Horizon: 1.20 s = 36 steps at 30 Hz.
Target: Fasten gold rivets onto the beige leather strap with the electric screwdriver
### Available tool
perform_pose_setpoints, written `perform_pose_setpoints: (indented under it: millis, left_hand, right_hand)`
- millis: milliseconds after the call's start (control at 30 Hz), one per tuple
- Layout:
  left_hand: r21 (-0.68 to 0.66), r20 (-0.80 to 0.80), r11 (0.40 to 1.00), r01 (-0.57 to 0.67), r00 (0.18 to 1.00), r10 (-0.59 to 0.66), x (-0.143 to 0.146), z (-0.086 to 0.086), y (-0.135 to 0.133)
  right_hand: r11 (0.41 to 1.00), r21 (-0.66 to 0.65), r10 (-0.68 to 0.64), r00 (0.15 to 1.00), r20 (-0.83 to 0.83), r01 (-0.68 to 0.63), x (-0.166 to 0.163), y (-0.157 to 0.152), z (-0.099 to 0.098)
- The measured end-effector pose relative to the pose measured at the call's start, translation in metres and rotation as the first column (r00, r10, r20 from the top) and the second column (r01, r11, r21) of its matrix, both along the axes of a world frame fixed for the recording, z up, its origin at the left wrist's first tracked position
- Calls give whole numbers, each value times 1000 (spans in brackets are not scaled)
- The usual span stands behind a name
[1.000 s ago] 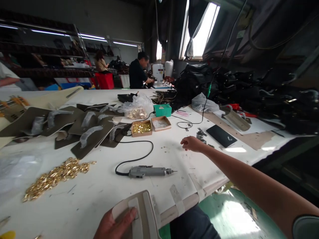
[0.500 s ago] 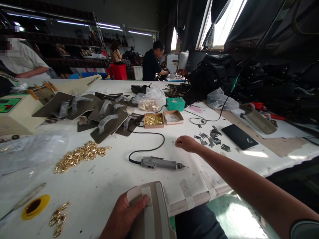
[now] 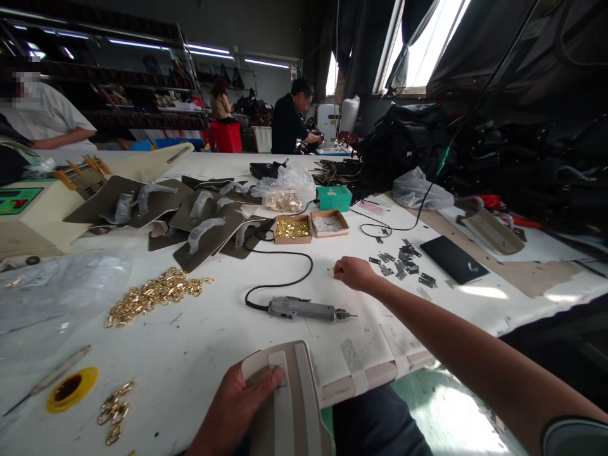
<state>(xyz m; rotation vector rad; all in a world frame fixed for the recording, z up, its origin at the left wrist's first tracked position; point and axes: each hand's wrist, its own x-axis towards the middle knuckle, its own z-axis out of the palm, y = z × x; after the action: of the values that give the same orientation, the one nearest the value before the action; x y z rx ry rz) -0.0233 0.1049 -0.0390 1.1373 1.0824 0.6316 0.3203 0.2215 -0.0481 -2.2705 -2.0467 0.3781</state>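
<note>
My left hand (image 3: 237, 411) grips a beige strap piece (image 3: 289, 405) at the near edge of the white table (image 3: 199, 342), thumb pressed on top. My right hand (image 3: 354, 273) reaches out over the table with its fingers curled in a pinch beside tiny loose bits; what it pinches is too small to name. A grey electric screwdriver (image 3: 304, 310) with a black cord lies between the two hands. Small grey metal plates (image 3: 401, 265) are scattered just right of my right hand.
A heap of gold chain links (image 3: 152, 294) lies at left, more links (image 3: 114, 411) near a yellow ring (image 3: 71, 389). Two small cardboard boxes (image 3: 311, 226), a green box (image 3: 335, 197), brown panels (image 3: 190, 221), a black pouch (image 3: 453, 258), and black bags (image 3: 427, 152) stand behind. Other people work at the back.
The view has swung left and down, bringing the left table area into sight. My right hand has drawn slightly nearer and left into a pinch. My left hand keeps its hold.
</note>
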Motion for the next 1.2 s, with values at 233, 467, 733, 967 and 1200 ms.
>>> perform_pose_setpoints:
  millis: [233,467,733,967,1200]
  left_hand:
    - [-10,-5,1000,-14,1000,14,-1,-3,1]
    - [-12,7,1000,-24,1000,24,0,-3,0]
    - [4,-8,1000,-10,1000,10,0,-1,1]
    - [6,-14,1000,-13,1000,13,2,1,0]
    - [21,-9,1000,3,1000,-3,0,0,1]
  right_hand:
    - [997,27,78,997,12,-79,2,-5,9]
    - [993,120,-6,997,-72,14,60,-28,36]
    - [999,-5,-48,992,-118,48,99,-78,12]
    - [998,-9,-68,991,-118,67,100,-72,5]
    - [996,-10,-86,965,-247,86,80,-59,10]
